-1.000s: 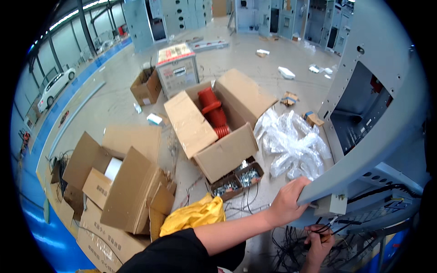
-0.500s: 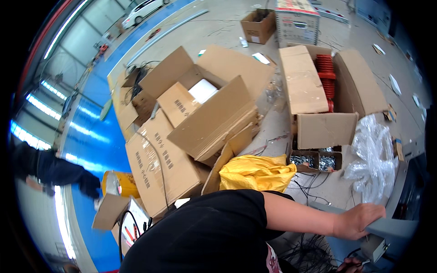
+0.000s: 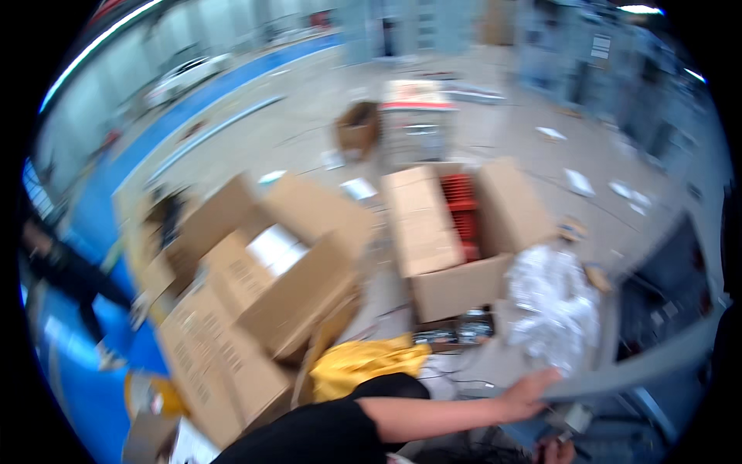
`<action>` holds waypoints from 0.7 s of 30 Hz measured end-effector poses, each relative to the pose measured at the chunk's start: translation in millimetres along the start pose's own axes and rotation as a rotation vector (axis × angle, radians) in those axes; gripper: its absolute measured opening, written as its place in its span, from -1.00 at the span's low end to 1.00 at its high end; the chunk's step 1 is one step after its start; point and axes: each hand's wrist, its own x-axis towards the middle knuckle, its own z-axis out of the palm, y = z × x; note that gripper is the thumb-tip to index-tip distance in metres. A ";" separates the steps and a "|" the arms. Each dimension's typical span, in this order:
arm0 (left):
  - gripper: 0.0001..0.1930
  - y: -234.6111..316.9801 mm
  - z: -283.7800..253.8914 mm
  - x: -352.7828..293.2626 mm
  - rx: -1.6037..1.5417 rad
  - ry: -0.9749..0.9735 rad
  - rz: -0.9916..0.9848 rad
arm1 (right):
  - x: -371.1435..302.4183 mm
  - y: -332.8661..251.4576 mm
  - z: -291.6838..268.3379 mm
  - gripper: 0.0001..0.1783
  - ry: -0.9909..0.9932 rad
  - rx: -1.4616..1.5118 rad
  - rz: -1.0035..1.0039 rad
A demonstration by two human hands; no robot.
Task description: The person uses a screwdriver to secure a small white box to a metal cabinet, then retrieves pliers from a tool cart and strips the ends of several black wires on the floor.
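My left hand [image 3: 530, 395] lies over the edge of a grey metal frame [image 3: 626, 377] of a cabinet at the lower right, its fingers closed on that edge. The black-sleeved arm reaches across from the lower middle. Below it, my right hand [image 3: 554, 451] shows only in part at the bottom edge. Its fingers look curled, beside a small pale box-shaped part [image 3: 575, 418] fixed inside the frame. What those fingers hold is too blurred to make out. Dark wires [image 3: 471, 447] hang beneath my left forearm.
Open cardboard boxes [image 3: 297, 290] stand ahead and left, one carton [image 3: 437, 298] holding red ribbed parts [image 3: 461, 203]. A yellow sack [image 3: 359, 365], a tray of small metal hardware [image 3: 473, 329] and clear plastic wrap [image 3: 553, 305] lie nearer. Another person's legs [image 3: 73, 278] show at left.
The view has swung up and to the right, so the boxes sit lower and further left. My left hand stays on the frame, and the right stays below it.
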 end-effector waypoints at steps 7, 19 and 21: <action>-0.66 33.5 -18.6 45.4 -0.123 0.072 0.000 | 10.7 -18.4 12.8 -0.83 0.288 0.089 -0.020; -0.56 26.3 -33.1 37.8 -0.249 -0.064 0.170 | -16.9 -18.1 71.2 -0.68 0.865 -0.933 -0.214; -0.55 25.0 -43.2 41.8 -0.263 -0.099 0.114 | -11.0 -28.7 84.4 -0.69 0.837 -0.929 -0.216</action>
